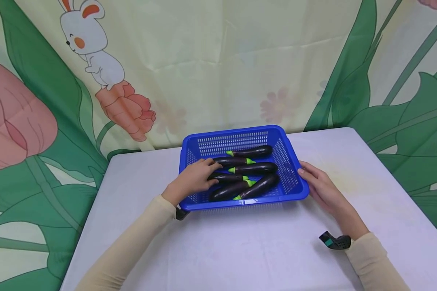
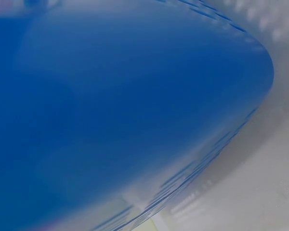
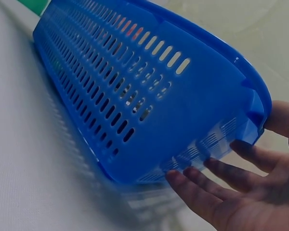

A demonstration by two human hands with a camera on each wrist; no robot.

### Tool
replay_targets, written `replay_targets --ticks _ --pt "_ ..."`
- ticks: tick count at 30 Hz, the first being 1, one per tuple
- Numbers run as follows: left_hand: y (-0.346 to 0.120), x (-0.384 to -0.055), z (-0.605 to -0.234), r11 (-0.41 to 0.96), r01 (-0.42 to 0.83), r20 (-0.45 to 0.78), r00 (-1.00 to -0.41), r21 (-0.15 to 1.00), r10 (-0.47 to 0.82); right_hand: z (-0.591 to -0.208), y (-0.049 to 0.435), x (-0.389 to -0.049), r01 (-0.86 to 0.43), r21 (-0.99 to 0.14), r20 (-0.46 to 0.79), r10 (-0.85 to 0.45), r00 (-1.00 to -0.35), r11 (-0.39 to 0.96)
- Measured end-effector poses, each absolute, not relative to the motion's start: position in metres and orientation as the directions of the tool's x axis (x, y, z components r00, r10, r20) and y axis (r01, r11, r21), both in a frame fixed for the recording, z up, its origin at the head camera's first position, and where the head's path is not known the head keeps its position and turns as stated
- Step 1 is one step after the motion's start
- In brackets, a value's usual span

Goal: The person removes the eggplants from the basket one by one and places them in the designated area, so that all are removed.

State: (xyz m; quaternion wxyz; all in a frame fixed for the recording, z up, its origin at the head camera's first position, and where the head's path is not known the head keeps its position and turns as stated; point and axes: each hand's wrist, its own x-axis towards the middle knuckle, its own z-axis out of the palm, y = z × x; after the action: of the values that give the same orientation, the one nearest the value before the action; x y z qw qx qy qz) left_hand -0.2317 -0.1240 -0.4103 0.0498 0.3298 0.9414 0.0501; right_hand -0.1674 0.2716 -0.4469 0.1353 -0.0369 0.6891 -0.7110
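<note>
A blue plastic basket (image 1: 240, 204) with slotted sides stands on the table and holds several dark purple eggplants (image 1: 258, 167) with green stem ends. My left hand (image 1: 194, 178) reaches over the basket's left rim. Its thumb and fingers lie on either side of one eggplant (image 1: 228, 177), covering that eggplant's left end. At the right side, my right hand (image 1: 320, 186) holds the basket's rim. In the right wrist view, that hand's fingers (image 3: 231, 175) touch the slotted wall from outside, with the thumb up by the rim. Blue basket wall (image 2: 135, 96) fills most of the left wrist view.
A white cloth covers the table (image 1: 233, 250). Close behind it hangs a printed backdrop (image 1: 218, 72) with a rabbit, flowers and leaves. A black strap (image 1: 335, 241) is on the right wrist, and part of another (image 1: 181, 213) shows beneath the left.
</note>
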Motion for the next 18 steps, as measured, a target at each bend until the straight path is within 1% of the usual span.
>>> replay_targets --ticks 6,10,18 --pt "-0.1237 -0.2324 -0.4113 0.764 0.638 -0.043 -0.764 0.093 0.644 -0.4463 0.2722 -0.1683 0.165 -0.985 -0.149 -0.256 -0.955 -0.044" --pt "-0.1247 -0.2328 -0.4145 0.756 0.65 -0.058 -0.754 0.077 0.655 -0.4477 0.2721 -0.1691 0.188 -0.981 -0.168 -0.251 -0.953 -0.057" --pt "-0.1242 -0.2321 -0.4167 0.747 0.663 -0.068 -0.744 0.057 0.665 -0.4502 0.2737 -0.1681 0.179 -0.977 -0.142 -0.267 -0.953 -0.117"
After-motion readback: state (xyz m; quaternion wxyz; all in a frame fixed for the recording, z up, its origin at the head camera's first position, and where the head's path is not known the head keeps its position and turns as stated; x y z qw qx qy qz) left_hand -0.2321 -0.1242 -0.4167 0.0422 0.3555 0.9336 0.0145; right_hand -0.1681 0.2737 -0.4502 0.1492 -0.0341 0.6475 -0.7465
